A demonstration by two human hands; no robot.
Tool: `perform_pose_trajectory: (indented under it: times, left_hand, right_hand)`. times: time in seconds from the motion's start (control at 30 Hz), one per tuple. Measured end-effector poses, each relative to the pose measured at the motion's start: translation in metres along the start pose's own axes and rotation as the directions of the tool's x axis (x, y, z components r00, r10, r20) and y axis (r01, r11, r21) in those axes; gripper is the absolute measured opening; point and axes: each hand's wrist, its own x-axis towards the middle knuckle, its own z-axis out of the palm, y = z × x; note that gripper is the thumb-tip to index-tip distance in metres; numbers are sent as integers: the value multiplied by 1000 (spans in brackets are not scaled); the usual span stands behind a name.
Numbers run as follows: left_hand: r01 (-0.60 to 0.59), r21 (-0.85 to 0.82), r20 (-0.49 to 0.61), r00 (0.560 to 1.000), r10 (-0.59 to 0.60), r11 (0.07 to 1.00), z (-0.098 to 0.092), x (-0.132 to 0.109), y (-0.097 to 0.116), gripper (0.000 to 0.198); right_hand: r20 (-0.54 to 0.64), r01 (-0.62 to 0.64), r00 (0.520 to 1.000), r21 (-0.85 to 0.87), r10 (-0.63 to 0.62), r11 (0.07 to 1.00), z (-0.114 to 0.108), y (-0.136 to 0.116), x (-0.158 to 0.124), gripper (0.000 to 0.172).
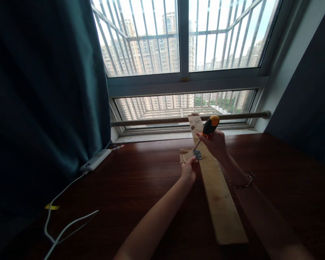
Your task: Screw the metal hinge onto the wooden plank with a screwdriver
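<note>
My right hand (pixel 215 143) is closed round the black and orange handle of a screwdriver (pixel 210 125). The shaft slants down to the left, and its tip is at a small metal hinge (pixel 197 154). That hinge lies across the edge of a long wooden plank (pixel 219 195) and a small wooden block (pixel 186 155) beside it. With my left hand (pixel 189 171) I grip the block's near edge, the thumb on top close to the hinge. The other left fingers are mostly hidden. Whether a screw sits under the tip is too small to tell.
The plank's far end rests near a horizontal rail (pixel 238 116) before the barred window. A white power strip (pixel 96 160) with a white cable (pixel 67 225) lies at left by the dark curtain (pixel 48 90). Thin metal pieces (pixel 251 174) lie on the dark wooden table (pixel 141 173) by my right wrist.
</note>
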Motion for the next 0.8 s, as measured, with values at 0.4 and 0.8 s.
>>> perform_pose_trajectory:
  times: [0.4,0.8]
  left_hand:
    - [4,-41,-9,1000,-4,999,-1,2,-2,18]
    - [-4,-43,-6,1000,3,999,1,-3,2,18]
  right_hand:
    - [33,18,999,-41,-17,999,0,-3,-1,28]
    - [81,-9,997,80,3,997,-2,-10,-2,18]
